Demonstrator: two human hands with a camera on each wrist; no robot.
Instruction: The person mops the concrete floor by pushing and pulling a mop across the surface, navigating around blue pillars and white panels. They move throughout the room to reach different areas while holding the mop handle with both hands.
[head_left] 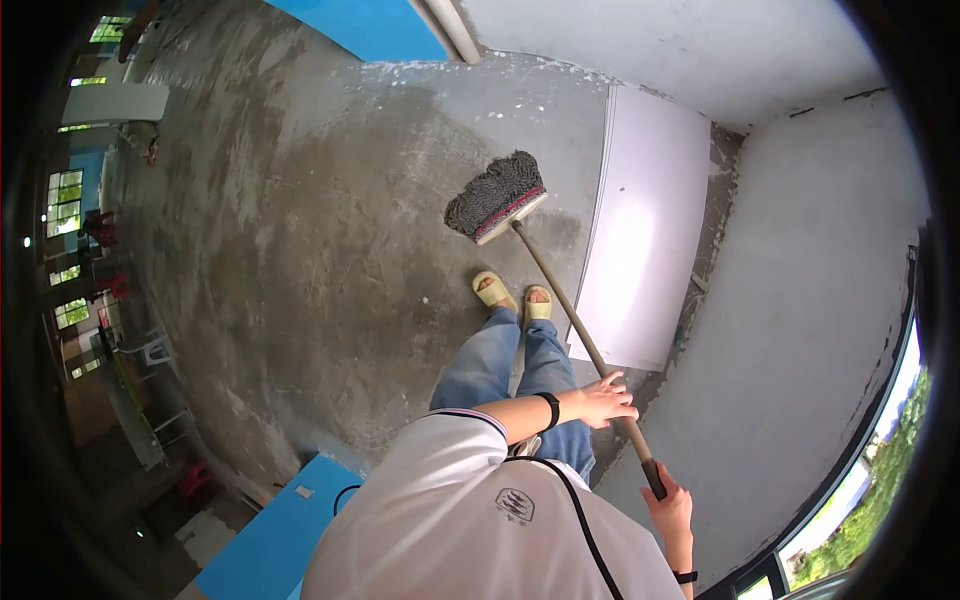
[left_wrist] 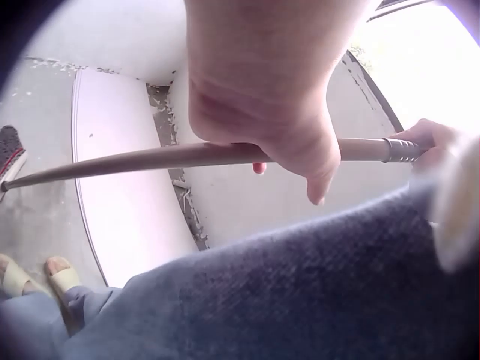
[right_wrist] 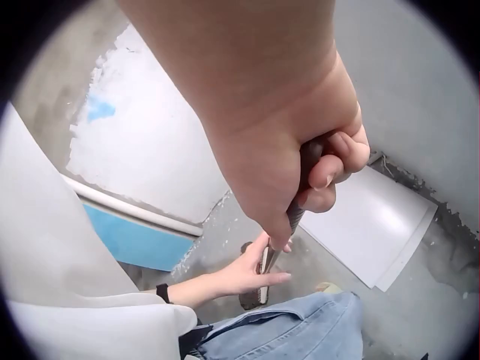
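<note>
A mop with a grey shaggy head [head_left: 497,193] lies on the floor, its long pole [head_left: 565,300] slanting up toward the person. The left hand [head_left: 607,400] grips the pole partway along, fingers on one side and thumb on the other; the left wrist view shows this hand [left_wrist: 277,135] over the pole [left_wrist: 172,156]. At the dark end grip [head_left: 653,478] is the right hand [head_left: 672,510]. In the right wrist view the right hand's curled fingers [right_wrist: 330,172] wrap the grip, and the left hand [right_wrist: 251,274] shows farther down the pole.
White boards [head_left: 645,220] lie flat on the floor beside a pale wall [head_left: 800,260]. The person's feet in yellow slippers [head_left: 492,290] stand just behind the mop head. Blue panels stand at the top [head_left: 370,25] and lower left [head_left: 270,530]. A window [head_left: 860,480] is at right.
</note>
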